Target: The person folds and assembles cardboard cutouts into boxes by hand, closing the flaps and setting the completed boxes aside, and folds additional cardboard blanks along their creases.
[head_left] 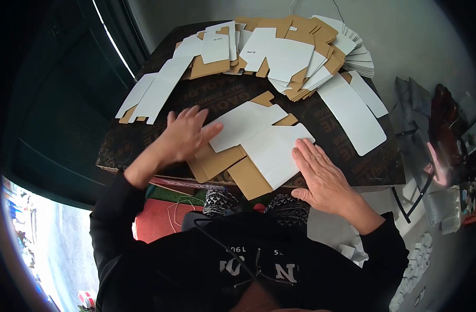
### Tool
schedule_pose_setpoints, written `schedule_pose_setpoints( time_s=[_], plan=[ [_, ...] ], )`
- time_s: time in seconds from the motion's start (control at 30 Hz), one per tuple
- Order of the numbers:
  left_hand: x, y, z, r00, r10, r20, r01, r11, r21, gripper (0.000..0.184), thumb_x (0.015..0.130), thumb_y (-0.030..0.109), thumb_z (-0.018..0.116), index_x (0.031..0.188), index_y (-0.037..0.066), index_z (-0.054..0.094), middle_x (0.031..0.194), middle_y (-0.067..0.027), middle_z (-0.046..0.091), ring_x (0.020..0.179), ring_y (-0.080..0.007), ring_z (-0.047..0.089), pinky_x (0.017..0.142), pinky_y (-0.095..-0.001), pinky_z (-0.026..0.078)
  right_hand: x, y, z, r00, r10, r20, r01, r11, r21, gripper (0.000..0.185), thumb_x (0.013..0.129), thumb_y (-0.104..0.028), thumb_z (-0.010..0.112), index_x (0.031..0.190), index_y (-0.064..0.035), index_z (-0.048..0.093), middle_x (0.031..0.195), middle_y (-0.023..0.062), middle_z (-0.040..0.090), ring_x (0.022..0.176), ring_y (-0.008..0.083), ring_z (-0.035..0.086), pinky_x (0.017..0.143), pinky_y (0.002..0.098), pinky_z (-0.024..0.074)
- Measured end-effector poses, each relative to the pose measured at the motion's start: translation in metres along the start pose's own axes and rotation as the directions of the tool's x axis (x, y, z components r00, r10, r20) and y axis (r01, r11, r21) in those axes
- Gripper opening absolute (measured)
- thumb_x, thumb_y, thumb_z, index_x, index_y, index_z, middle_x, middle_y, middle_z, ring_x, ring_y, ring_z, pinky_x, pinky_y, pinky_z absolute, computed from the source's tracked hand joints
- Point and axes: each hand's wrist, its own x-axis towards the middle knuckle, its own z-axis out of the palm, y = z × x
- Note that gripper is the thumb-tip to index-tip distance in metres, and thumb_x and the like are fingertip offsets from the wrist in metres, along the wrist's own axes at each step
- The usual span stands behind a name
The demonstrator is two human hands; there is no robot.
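Note:
A partly folded cardboard box blank (pixel 278 156), white on one side and brown on the other, lies at the near edge of the dark table. Its brown flaps point toward my body. My right hand (pixel 324 177) rests on the blank's right white panel, fingers stretched out and close together. Over the blank's left edge is my left hand (pixel 186 134), fingers spread and a little blurred. Whether it touches the cardboard I cannot tell. Neither hand grips anything.
Several flat box blanks (pixel 287 54) are piled along the far side of the dark printed table (pixel 217 99). Other blanks lie at its left (pixel 162 88) and right (pixel 355 117). Small white boxes (pixel 415 265) stand on the floor at right.

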Motion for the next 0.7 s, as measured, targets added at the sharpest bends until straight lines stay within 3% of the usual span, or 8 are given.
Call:
schedule_pose_setpoints(
  time_s=[0.03,0.07,0.13,0.33,0.5,0.57,0.63,0.7],
  plan=[
    [0.011,0.009,-0.011,0.999,0.002,0.045,0.001,0.998,-0.061,0.076,0.098,0.062,0.042,0.118,-0.010,0.058,0.131,-0.0277,0.054,0.122,-0.0422,0.050,0.103,-0.0601,0.035,0.000,0.000,0.001,1.000,0.001,0.001,-0.001,1.000,-0.009,0.080,0.096,-0.047,0.052,0.145,0.0111,0.031,0.156,0.0311,0.024,0.148,0.0413,0.020,0.121,0.0478,0.0180],
    [0.021,0.013,-0.011,0.999,0.007,0.044,-0.004,0.998,-0.061,0.076,0.098,0.062,0.042,0.118,-0.010,0.058,0.131,-0.0277,0.054,0.122,-0.0422,0.050,0.103,-0.0601,0.035,0.000,0.000,0.003,1.000,0.004,0.002,-0.004,1.000,-0.019,0.080,0.096,-0.049,0.051,0.146,0.0109,0.030,0.156,0.0304,0.024,0.148,0.0408,0.020,0.121,0.0478,0.0179],
    [0.040,0.019,-0.007,0.999,0.017,0.032,-0.016,1.000,-0.023,0.065,0.095,0.054,0.053,0.106,-0.010,0.064,0.113,-0.0227,0.063,0.104,-0.0365,0.059,0.093,-0.0473,0.046,-0.001,0.002,0.004,1.000,0.016,0.003,-0.016,0.999,-0.043,0.082,0.096,-0.052,0.048,0.147,0.0104,0.029,0.157,0.0292,0.022,0.149,0.0398,0.020,0.122,0.0478,0.0178],
    [0.080,0.029,-0.006,0.991,-0.016,0.136,0.023,0.999,-0.048,0.058,0.092,0.047,0.062,0.101,-0.010,0.065,0.093,-0.0186,0.067,0.087,-0.0355,0.064,0.080,-0.0390,0.052,-0.003,-0.001,0.008,0.998,0.061,-0.027,-0.062,0.997,-0.055,0.081,0.096,-0.054,0.047,0.148,0.0065,0.032,0.157,0.0293,0.023,0.148,0.0411,0.020,0.120,0.0494,0.0187],
    [0.097,0.022,-0.005,0.986,0.002,0.169,0.028,0.984,-0.176,0.047,0.089,0.039,0.069,0.097,-0.008,0.066,0.077,-0.0139,0.066,0.065,-0.0285,0.064,0.062,-0.0339,0.053,-0.003,-0.007,0.007,0.986,0.166,-0.025,-0.167,0.971,-0.171,0.076,0.097,-0.053,0.047,0.149,0.0010,0.035,0.158,0.0289,0.021,0.148,0.0428,0.020,0.119,0.0516,0.0193],
    [0.099,0.006,-0.013,0.956,0.135,0.259,0.012,0.867,-0.499,0.041,0.089,0.033,0.070,0.096,-0.007,0.066,0.076,-0.0131,0.065,0.062,-0.0234,0.062,0.057,-0.0295,0.051,-0.004,-0.005,0.010,0.988,0.147,-0.043,-0.152,0.979,-0.135,0.074,0.097,-0.053,0.048,0.149,-0.0009,0.037,0.158,0.0294,0.020,0.148,0.0436,0.020,0.118,0.0526,0.0198],
    [0.102,-0.005,-0.019,0.909,0.294,0.296,0.037,0.650,-0.759,0.034,0.088,0.026,0.072,0.096,-0.006,0.067,0.075,-0.0123,0.065,0.058,-0.0183,0.061,0.051,-0.0251,0.049,-0.005,-0.002,0.010,0.989,0.132,-0.064,-0.138,0.985,-0.101,0.072,0.097,-0.052,0.048,0.149,-0.0027,0.039,0.159,0.0298,0.018,0.147,0.0445,0.019,0.117,0.0537,0.0203],
    [0.098,-0.001,-0.033,0.930,0.287,0.228,0.015,0.592,-0.806,0.030,0.089,0.024,0.071,0.095,-0.006,0.066,0.074,-0.0112,0.064,0.057,-0.0162,0.059,0.050,-0.0235,0.048,-0.006,0.006,-0.001,0.991,0.100,-0.092,-0.078,0.974,0.212,0.071,0.100,-0.048,0.046,0.151,-0.0013,0.033,0.159,0.0299,0.017,0.147,0.0426,0.022,0.116,0.0525,0.0242]
  ],
)
